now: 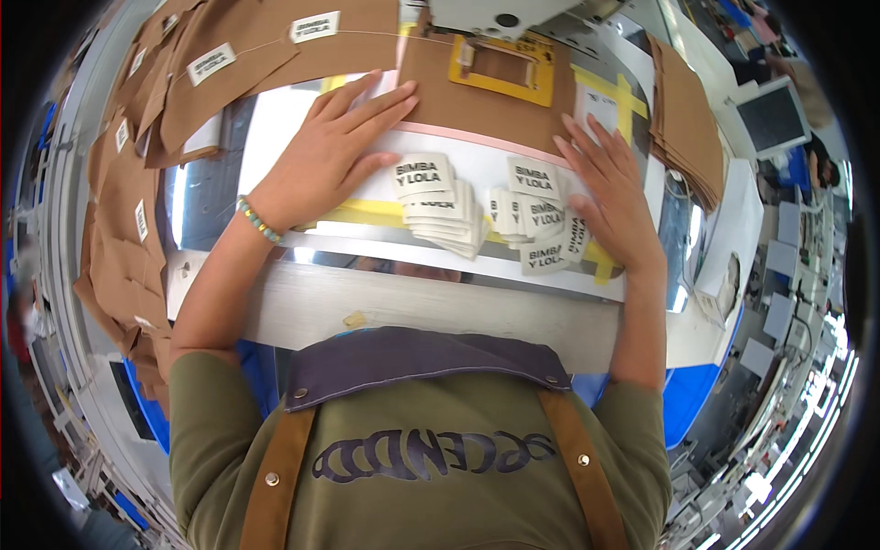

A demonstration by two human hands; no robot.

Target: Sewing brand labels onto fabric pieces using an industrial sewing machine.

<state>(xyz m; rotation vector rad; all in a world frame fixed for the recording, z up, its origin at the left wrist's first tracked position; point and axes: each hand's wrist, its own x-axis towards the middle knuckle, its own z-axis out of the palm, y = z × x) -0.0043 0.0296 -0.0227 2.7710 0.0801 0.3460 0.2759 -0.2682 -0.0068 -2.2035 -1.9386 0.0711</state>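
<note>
1. Sewing workshop, looks like a factory floor.
2. Sewing machine (pixel 513 16) over the worktop (pixel 458 307); yellow frame (pixel 547 81) on a brown piece (pixel 431 96), thread (pixel 371 33) running across.
3. Batch stock: stacked brown pieces (pixel 683 119), piled white labels (pixel 440 220).
4. Right side: screen (pixel 773 119), strip lights (pixel 839 403), rows of workstations (pixel 784 257), another person (pixel 822 165).

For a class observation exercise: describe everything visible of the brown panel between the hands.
The brown panel lies flat beneath the machine head, smooth, matt, perhaps leather. A yellow frame sits on it, hiding part. A pink strip runs along its near edge. Fingers of the left hand and right hand rest at its side edges.
</note>
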